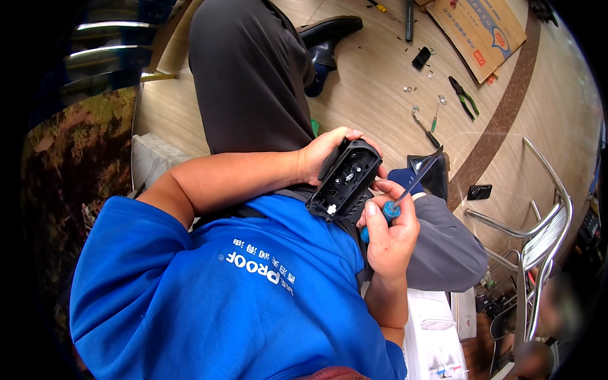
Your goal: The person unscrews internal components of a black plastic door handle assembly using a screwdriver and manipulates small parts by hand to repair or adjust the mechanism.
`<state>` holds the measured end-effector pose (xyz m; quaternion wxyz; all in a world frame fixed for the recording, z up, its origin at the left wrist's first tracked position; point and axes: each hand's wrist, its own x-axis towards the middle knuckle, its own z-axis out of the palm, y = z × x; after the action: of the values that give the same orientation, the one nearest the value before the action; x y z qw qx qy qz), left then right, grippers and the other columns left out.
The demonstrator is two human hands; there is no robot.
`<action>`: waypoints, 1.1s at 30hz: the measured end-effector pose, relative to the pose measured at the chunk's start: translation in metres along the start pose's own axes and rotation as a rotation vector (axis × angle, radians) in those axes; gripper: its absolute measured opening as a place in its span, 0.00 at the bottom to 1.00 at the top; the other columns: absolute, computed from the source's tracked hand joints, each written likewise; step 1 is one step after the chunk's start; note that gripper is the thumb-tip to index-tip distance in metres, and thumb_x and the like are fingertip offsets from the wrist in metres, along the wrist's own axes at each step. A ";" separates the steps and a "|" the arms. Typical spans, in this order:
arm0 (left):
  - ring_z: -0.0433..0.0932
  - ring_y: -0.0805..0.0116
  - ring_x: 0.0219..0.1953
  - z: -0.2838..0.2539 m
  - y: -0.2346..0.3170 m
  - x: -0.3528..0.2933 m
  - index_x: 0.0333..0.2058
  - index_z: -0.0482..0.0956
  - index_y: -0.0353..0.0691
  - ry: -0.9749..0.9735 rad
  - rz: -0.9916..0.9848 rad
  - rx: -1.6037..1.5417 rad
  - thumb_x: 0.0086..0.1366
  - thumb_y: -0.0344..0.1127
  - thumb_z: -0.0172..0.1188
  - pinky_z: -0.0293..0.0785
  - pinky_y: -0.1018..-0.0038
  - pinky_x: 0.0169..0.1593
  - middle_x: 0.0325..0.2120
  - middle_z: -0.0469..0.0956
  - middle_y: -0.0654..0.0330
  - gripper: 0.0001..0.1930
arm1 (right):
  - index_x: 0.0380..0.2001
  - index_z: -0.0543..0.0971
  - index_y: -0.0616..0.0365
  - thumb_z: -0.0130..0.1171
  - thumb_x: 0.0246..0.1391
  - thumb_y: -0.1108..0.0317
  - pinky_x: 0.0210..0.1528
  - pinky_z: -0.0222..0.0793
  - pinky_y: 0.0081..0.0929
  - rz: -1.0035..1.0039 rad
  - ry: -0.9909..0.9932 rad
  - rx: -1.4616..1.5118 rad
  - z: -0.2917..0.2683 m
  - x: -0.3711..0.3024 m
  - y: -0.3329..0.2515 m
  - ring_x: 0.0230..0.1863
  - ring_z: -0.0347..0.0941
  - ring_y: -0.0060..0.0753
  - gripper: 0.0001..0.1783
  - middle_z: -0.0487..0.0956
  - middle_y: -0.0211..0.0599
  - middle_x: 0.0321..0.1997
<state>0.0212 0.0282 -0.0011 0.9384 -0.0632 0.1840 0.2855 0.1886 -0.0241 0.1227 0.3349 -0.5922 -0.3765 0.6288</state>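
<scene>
My left hand (324, 156) is wrapped round one long side of a black plastic housing (347, 180) above my lap. The housing's open hollow faces up and shows small round posts and a white piece near its lower end. My right hand (391, 239) is beside it, closed round the blue handle of a screwdriver (391, 210). The screwdriver's metal shaft points away to the upper right, its tip apart from the housing. Some right fingers lie close to the housing's edge; whether they touch it I cannot tell.
Pliers with green-edged handles (465, 99), a green-handled screwdriver (435, 117), a small black part (421, 59) and several tiny pieces lie on the floor. Beyond is flattened cardboard (484, 28). A metal-framed chair (550, 237) and a dark phone-like slab (479, 192) are at the right.
</scene>
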 end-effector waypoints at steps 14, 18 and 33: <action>0.82 0.46 0.45 -0.006 -0.001 0.003 0.50 0.76 0.38 0.075 0.025 0.005 0.68 0.55 0.45 0.80 0.54 0.50 0.47 0.78 0.40 0.26 | 0.49 0.74 0.65 0.61 0.56 0.79 0.32 0.64 0.16 -0.051 0.078 -0.066 -0.005 0.000 0.015 0.28 0.66 0.13 0.17 0.74 0.26 0.28; 0.82 0.45 0.45 -0.004 0.000 0.003 0.49 0.76 0.39 0.138 0.024 0.005 0.68 0.55 0.45 0.80 0.53 0.50 0.46 0.79 0.42 0.26 | 0.48 0.75 0.65 0.62 0.56 0.78 0.32 0.65 0.17 -0.050 0.093 -0.095 -0.008 0.000 0.022 0.28 0.66 0.14 0.16 0.75 0.26 0.28; 0.82 0.63 0.40 -0.002 0.002 0.012 0.44 0.78 0.40 0.404 0.203 -0.033 0.72 0.66 0.40 0.80 0.64 0.48 0.38 0.82 0.56 0.33 | 0.52 0.71 0.68 0.71 0.51 0.70 0.36 0.72 0.25 -0.237 0.225 -0.336 -0.018 0.010 0.058 0.31 0.72 0.26 0.29 0.76 0.43 0.42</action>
<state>0.0286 0.0354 -0.0075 0.8479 -0.1156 0.3687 0.3630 0.2074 -0.0428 0.0666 0.3429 -0.6574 -0.5032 0.4438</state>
